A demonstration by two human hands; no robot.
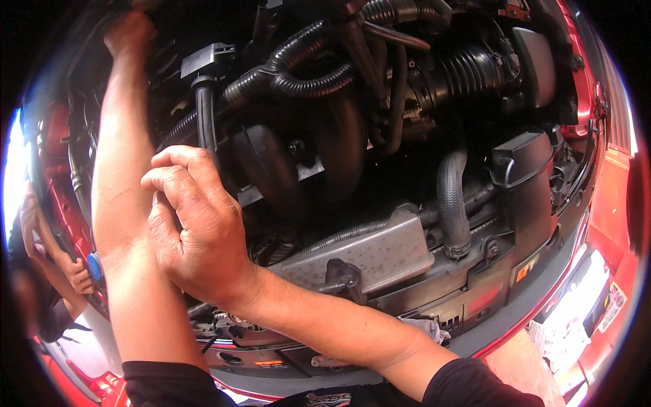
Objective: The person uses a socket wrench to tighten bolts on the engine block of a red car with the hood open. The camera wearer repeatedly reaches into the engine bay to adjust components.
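My left arm reaches far up the left side of a car's engine bay. The left hand (130,34) at its end is dim and blurred among dark parts, so its fingers and anything in them cannot be made out. My right hand (203,234) is beside my left forearm, above the engine. Its fingers are bent loosely, with a gap between them and the thumb, and I see nothing in it. Close beyond the right hand stand a black upright tube (205,112) with a grey-topped cap (207,60) and dark curved intake pipes (264,159).
Ribbed black hoses (298,51) and a ribbed air duct (475,68) cross the far side. A grey metal shield (366,251), a bent coolant hose (452,200) and a black box (522,163) lie nearer. At the left edge is another person's hand (78,275).
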